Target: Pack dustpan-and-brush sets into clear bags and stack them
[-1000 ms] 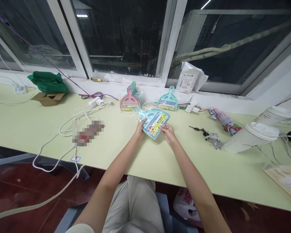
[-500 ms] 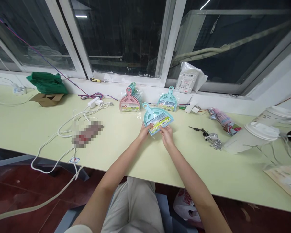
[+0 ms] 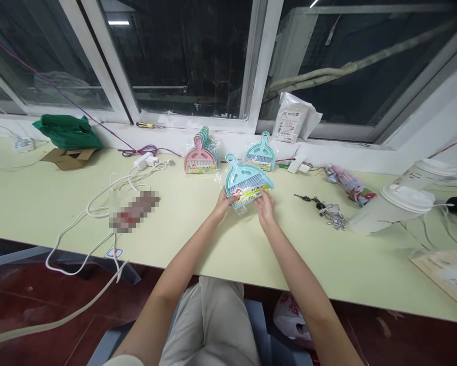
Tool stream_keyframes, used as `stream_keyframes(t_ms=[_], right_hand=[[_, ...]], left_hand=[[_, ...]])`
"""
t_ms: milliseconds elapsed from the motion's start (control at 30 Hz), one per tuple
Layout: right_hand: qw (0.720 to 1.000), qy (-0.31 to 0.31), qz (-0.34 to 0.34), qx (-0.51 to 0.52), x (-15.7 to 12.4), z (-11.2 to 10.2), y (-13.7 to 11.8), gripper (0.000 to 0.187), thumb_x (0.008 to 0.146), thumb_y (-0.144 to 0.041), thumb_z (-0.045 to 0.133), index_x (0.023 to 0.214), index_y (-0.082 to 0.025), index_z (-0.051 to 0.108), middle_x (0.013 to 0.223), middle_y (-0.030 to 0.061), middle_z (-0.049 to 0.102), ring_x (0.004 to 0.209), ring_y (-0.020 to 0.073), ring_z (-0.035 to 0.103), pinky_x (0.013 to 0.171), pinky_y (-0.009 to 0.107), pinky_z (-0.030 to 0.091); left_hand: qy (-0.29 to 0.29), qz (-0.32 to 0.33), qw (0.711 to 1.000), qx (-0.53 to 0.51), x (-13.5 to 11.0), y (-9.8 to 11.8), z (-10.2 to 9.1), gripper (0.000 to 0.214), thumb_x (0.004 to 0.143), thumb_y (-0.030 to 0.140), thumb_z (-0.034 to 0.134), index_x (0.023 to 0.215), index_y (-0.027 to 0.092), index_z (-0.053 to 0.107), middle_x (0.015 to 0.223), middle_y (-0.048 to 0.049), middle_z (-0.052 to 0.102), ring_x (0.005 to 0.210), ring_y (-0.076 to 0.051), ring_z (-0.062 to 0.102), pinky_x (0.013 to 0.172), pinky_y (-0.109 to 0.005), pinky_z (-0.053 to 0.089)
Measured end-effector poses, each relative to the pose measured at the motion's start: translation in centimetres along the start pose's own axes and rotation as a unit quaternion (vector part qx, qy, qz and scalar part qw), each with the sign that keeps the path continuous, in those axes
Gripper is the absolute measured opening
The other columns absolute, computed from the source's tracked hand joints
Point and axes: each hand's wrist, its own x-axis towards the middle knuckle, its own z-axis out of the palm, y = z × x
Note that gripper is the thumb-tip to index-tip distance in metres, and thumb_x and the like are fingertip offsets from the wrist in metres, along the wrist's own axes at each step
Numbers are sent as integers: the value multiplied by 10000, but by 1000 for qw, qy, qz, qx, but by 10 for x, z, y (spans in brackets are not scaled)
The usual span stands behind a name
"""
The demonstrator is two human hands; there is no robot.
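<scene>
Both hands hold a light blue dustpan and brush set [image 3: 247, 178] in clear wrapping, its handle pointing away from me. My left hand [image 3: 224, 203] grips its lower left corner, thumb on the front label. At the lower right edge, my right hand [image 3: 265, 204] has its thumb on the front and its other fingers underneath. Behind it, a row of wrapped dustpan sets with a pink one [image 3: 200, 156] in front leans by the window wall. One more blue dustpan set [image 3: 261, 154] stands to the right of that row.
White cables and a charger [image 3: 143, 161] lie on the left of the pale table [image 3: 175, 244], with a small cardboard box [image 3: 66, 158] and green bag [image 3: 68, 132] beyond. Keys [image 3: 331, 213], a folded umbrella [image 3: 350, 185] and paper cups [image 3: 392, 208] are on the right.
The held dustpan set has turned slightly and tilted more upright. My right hand has shifted towards its right corner. The camera view has moved a little.
</scene>
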Motion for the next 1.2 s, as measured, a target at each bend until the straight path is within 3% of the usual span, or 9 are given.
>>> stream_keyframes(t_ms=[233,500,600,733,800,867,1000,1067,1200], right_hand=[[1000,28,-11,0,9,-13,-5,373,573,-315,798,875,-200,613,817,0,716,740,154,688,632,249,566],[997,56,-3,-54,11,-16,-6,448,573,-451,819,881,-201,611,836,37,732,801,199,702,609,277,580],[999,-2,-1,-47,12,-15,-7,422,616,-465,803,900,-213,620,892,34,739,863,192,706,679,284,592],[990,-120,47,-56,10,-12,-2,358,590,-332,845,861,-204,649,924,34,741,878,177,706,715,255,590],[990,-112,51,-67,9,-12,3,343,547,-257,862,813,-194,655,862,19,738,798,164,703,650,236,584],[995,-72,33,-58,9,-13,7,336,523,-222,863,783,-189,653,805,0,729,734,149,690,592,220,569],[999,-20,-10,-35,10,-15,5,317,537,-222,850,768,-186,637,829,8,730,779,153,693,621,224,572],[999,-15,-18,-42,9,-14,5,301,556,-233,840,771,-187,634,852,18,733,821,165,700,665,242,584],[998,-21,-4,-54,7,-10,12,318,564,-240,843,818,-203,655,859,4,737,805,161,705,683,258,597]], left_hand=[[-36,12,999,-2,-3,3,-1,639,590,275,786,1143,205,472,1116,-66,641,1093,-279,587,917,-402,477],[-77,52,995,-35,-1,-7,-1,631,574,254,818,1132,213,527,1104,-54,638,1113,-272,567,960,-393,445],[-44,43,997,-41,3,-7,-4,638,561,229,817,1131,215,530,1093,-54,646,1093,-272,574,945,-390,454],[-5,21,999,-28,6,-4,-14,677,585,249,800,1192,223,501,1091,-56,653,1059,-280,605,909,-407,481],[-37,-2,999,-15,4,-3,-18,725,604,275,804,1251,225,481,1119,-78,653,1000,-281,639,870,-416,503],[-104,-39,994,4,0,-3,-21,770,627,302,810,1308,224,459,1139,-107,655,911,-274,672,823,-425,524],[-226,-113,968,5,-4,-7,-17,723,681,389,798,1312,231,483,1124,-140,673,875,-273,689,773,-429,548],[-210,-106,971,-39,-1,-12,-14,645,710,456,766,1263,231,523,1149,-138,666,969,-280,673,793,-414,549],[-61,-16,993,-104,10,-24,-10,530,707,375,766,1162,224,539,1176,-85,651,1053,-250,641,879,-389,531]])
